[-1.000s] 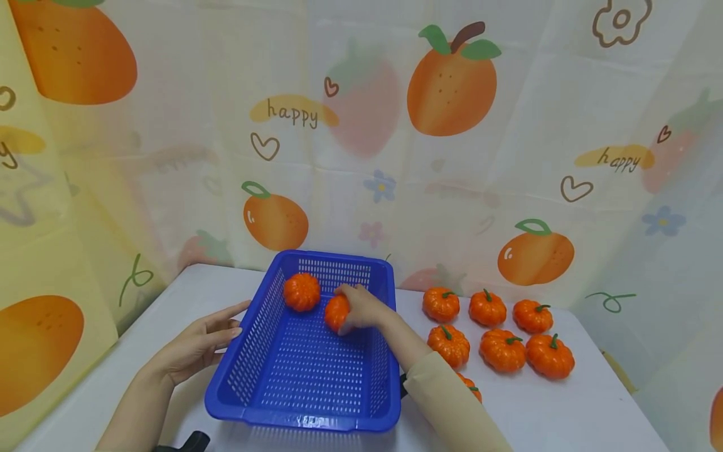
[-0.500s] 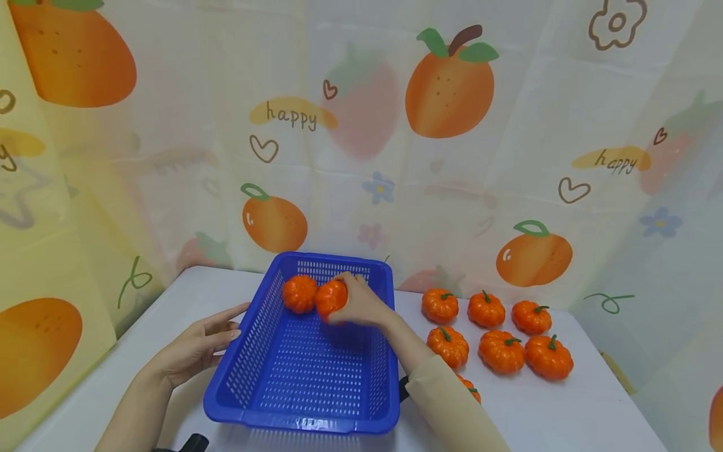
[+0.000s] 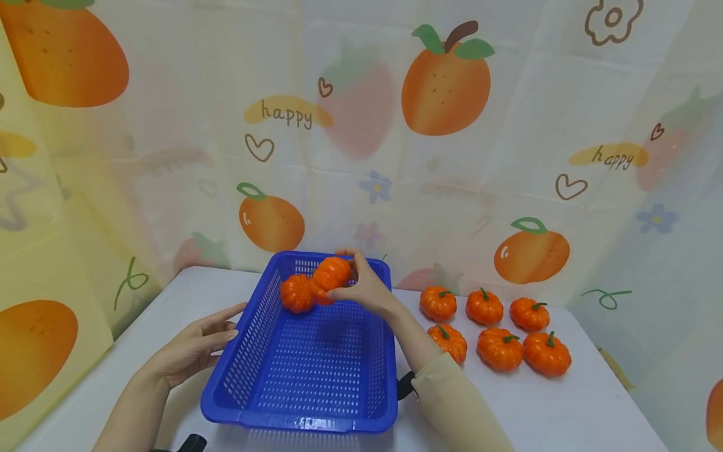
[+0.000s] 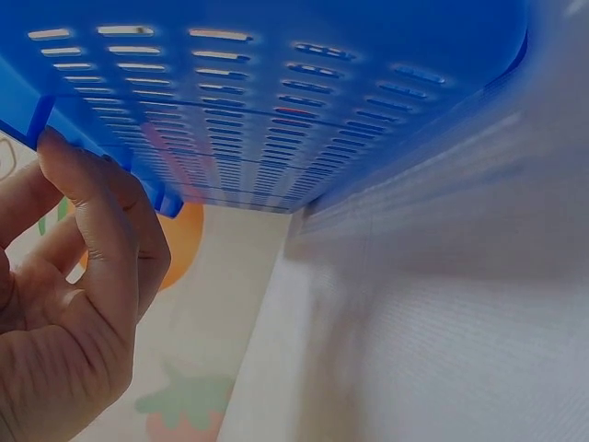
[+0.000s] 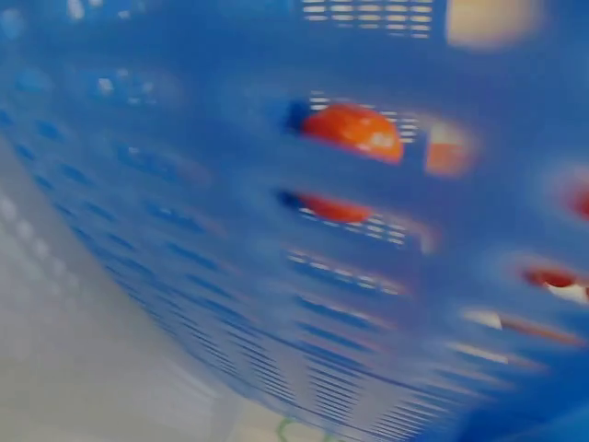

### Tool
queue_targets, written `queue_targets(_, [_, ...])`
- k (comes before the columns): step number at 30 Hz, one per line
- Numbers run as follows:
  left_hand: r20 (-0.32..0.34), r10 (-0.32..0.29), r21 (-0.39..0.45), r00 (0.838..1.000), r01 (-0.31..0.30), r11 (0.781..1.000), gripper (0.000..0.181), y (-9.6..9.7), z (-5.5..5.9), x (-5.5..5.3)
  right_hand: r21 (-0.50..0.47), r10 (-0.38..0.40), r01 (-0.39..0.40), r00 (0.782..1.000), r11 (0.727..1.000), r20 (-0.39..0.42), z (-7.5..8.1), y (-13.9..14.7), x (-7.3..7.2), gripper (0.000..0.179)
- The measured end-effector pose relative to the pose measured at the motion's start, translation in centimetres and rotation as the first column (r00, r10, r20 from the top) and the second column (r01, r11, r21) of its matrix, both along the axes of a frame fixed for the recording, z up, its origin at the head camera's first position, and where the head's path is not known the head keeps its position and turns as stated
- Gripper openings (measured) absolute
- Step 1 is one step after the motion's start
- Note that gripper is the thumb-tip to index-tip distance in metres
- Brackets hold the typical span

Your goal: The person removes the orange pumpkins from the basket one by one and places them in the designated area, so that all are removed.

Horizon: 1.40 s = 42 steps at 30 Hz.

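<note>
A blue plastic basket with slotted walls stands on the table. My left hand is at its left side, fingertips touching the rim from outside; in the left wrist view the fingers are loosely bent under the rim. Inside the basket, toward the back left, lies a small orange toy pumpkin. My right hand grips another pumpkin, lifted and tilted beside the first. Its stem cannot be seen. The right wrist view is blurred and shows orange through the basket's slots.
Several more orange pumpkins with green stems stand in rows on the white table, right of the basket. A fruit-printed curtain hangs close behind the table. The right sleeve crosses the basket's right rim.
My right hand has raised its pumpkin from the basket floor, moving it up, back and slightly left, close to the other pumpkin. My left hand has stayed at the rim.
</note>
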<state>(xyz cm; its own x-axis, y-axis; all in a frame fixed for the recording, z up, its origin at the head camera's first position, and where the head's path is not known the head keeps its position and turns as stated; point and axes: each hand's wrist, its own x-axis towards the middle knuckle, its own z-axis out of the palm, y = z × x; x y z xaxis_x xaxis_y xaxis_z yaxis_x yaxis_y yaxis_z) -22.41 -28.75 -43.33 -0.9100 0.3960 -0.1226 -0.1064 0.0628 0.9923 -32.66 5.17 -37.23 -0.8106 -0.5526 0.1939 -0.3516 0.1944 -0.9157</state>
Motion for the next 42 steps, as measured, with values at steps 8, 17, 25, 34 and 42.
queue_targets(8, [-0.005, -0.018, 0.028, 1.000, 0.018, 0.999, 0.056, -0.4, -0.1, 0.1, -0.148, 0.118, -0.124, 0.992, 0.981, -0.045, 3.1, 1.3, 0.9, 0.075])
queue_targets(17, [-0.008, -0.013, 0.014, 1.000, 0.013, 1.000, 0.056, -0.4, -0.1, 0.2, -0.194, 0.138, -0.140, 0.990, 0.971, -0.024, 3.9, 3.2, 1.2, 0.075])
queue_targets(25, [-0.015, -0.010, 0.008, 1.000, 0.010, 1.000, 0.058, -0.1, 0.1, 0.1, -0.344, 0.139, -0.125, 0.990, 0.931, 0.017, 5.0, 6.5, 1.2, 0.074])
queue_targets(34, [-0.003, 0.004, -0.009, 1.000, -0.004, 1.000, 0.058, -0.1, 0.0, 0.0, -0.431, 0.178, -0.175, 0.983, 0.885, -0.032, 6.7, 10.7, 1.5, 0.069])
queue_targets(42, [0.004, 0.001, -0.006, 1.000, -0.001, 1.000, 0.059, 0.0, 0.0, -0.1, -0.472, 0.266, -0.256, 0.963, 0.843, -0.047, 7.1, 14.3, 2.0, 0.051])
